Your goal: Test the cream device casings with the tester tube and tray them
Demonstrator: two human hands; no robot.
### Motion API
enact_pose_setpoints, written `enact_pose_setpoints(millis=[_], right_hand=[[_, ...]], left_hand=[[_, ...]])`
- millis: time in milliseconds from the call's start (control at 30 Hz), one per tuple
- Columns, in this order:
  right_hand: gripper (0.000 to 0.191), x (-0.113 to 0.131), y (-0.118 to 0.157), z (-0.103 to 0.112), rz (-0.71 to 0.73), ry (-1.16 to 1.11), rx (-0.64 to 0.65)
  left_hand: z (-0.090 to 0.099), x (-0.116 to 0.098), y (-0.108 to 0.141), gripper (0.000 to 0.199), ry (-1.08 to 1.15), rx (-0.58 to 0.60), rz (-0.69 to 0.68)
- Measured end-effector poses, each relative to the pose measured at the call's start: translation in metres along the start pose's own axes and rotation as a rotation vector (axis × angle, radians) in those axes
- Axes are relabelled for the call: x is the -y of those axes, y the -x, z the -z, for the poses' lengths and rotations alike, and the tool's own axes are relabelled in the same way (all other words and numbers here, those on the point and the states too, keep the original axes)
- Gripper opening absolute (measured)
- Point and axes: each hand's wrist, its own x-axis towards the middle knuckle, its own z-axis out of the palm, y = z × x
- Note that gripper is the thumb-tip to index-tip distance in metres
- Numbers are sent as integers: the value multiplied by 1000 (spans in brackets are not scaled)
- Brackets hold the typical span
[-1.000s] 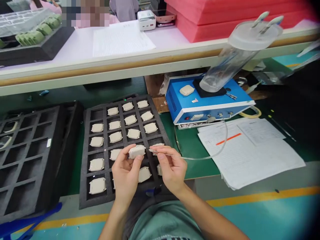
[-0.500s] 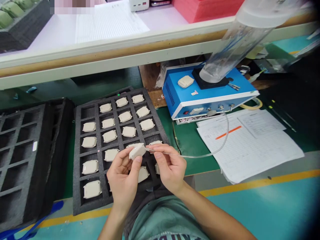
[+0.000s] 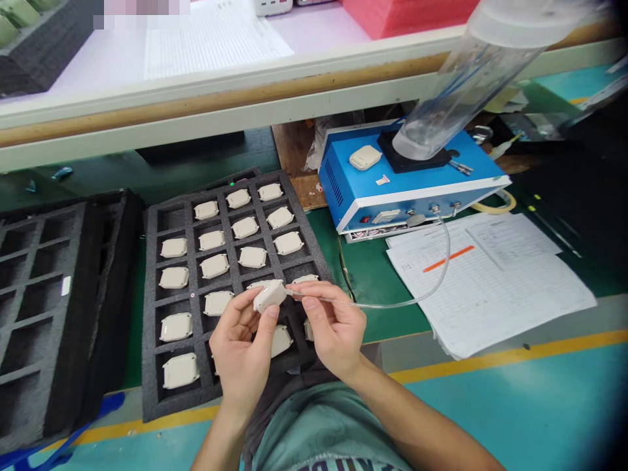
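Between thumb and fingers, my left hand (image 3: pixel 245 337) grips a cream watch case (image 3: pixel 269 296), tilted above the foam tray. My right hand (image 3: pixel 338 327) pinches a thin clear tube (image 3: pixel 383 305) close to its tip, and that tip meets the right side of the watch case. Whether the tip sits inside the case or only touches it, I cannot tell. From my right hand the tube curves up to the front of a blue machine (image 3: pixel 417 190). Several similar cream watch cases lie in the compartments of the dark foam tray (image 3: pixel 153 347) under my hands.
Another foam tray (image 3: pixel 73 314) stands at the left. On the blue machine are a cream watch case (image 3: pixel 366 157) and a slanting clear cylinder (image 3: pixel 436 111). Written sheets (image 3: pixel 505 307) lie at the right. A shelf edge (image 3: pixel 220 104) crosses above the trays.
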Motion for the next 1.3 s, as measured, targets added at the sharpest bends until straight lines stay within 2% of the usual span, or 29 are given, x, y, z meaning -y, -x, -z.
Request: enact_pose_setpoints(millis=[633,1300], right_hand=[[14,3,-2,0,6,52,-14],[15,2,-4,-3,18,-7,-11]], left_hand=[[1,1,1,33,-6,9,-22],[2,3,0,30,-38,11,-77]])
